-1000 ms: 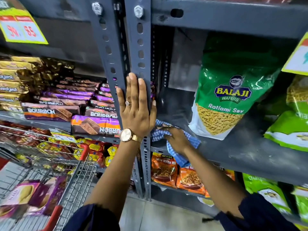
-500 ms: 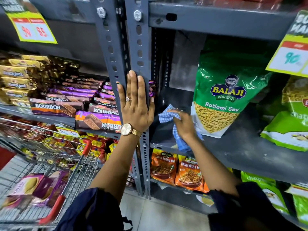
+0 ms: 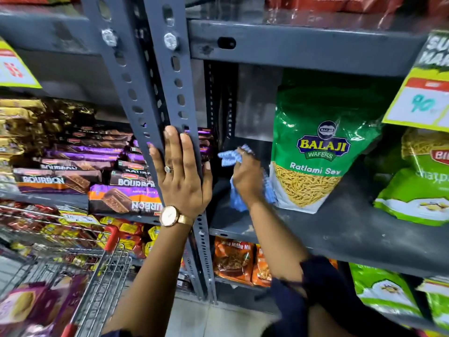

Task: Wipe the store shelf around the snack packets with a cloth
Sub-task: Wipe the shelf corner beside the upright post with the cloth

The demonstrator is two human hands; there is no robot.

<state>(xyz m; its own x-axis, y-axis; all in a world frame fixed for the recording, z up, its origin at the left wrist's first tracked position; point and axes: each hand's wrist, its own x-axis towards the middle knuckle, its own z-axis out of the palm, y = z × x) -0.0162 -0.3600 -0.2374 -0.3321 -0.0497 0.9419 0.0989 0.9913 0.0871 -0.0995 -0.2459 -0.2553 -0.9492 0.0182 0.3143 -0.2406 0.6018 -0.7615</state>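
Observation:
My right hand (image 3: 246, 180) grips a blue checked cloth (image 3: 229, 158) and presses it on the dark grey shelf (image 3: 340, 229), deep in its left rear corner. A green Balaji Ratlami Sev packet (image 3: 320, 147) stands upright just right of the cloth, touching it. My left hand (image 3: 181, 173), with a ring and a gold watch, lies flat with fingers spread against the perforated grey upright post (image 3: 170, 98), holding nothing.
Light green snack packets (image 3: 418, 190) lie at the shelf's right. Bourbon biscuit packs (image 3: 97, 176) fill the shelf left of the post. A wire shopping cart (image 3: 80, 276) stands at lower left. Orange packets (image 3: 233, 259) sit on the shelf below. A yellow price tag (image 3: 422, 98) hangs at right.
My right hand has slid the cloth from the shelf's front edge back toward the rear corner beside the green packet. My left hand has stayed on the post.

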